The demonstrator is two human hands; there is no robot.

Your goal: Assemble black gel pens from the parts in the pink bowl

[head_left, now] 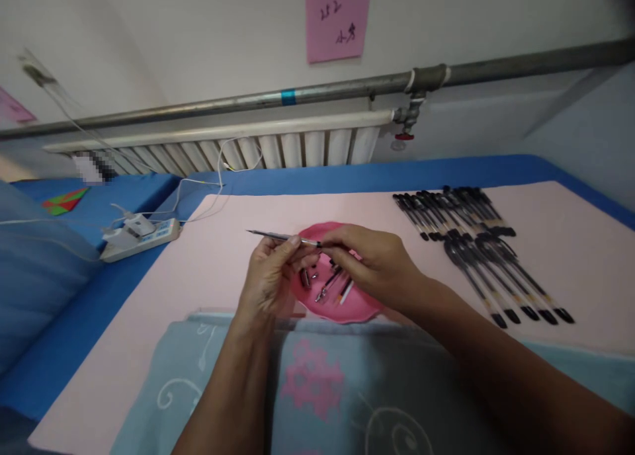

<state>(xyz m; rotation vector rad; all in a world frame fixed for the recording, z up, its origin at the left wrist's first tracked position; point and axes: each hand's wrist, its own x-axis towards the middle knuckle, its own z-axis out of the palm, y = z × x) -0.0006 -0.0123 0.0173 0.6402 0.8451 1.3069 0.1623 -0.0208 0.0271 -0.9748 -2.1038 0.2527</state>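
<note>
Above a pink plate (347, 313), my left hand (270, 270) grips a slim pen (282, 237) with its dark pointed tip aimed left. My right hand (372, 260) pinches the other end of the same pen, close to a black section. Both hands are closed, and the pen lies nearly level between them. Inside the plate are several loose pen parts (330, 286), dark, metallic and white; my fingers hide some of them. To the right, several black-capped pens (446, 210) lie in a row, with another group of pens (501, 276) nearer me.
A pink sheet (213, 270) covers the blue table (317, 180). At the left lies a power strip (143, 240) with plugs and white cables. A blue patterned cloth (223, 389) covers my lap at the front edge. A radiator (297, 147) and a metal pipe (223, 104) run along the wall.
</note>
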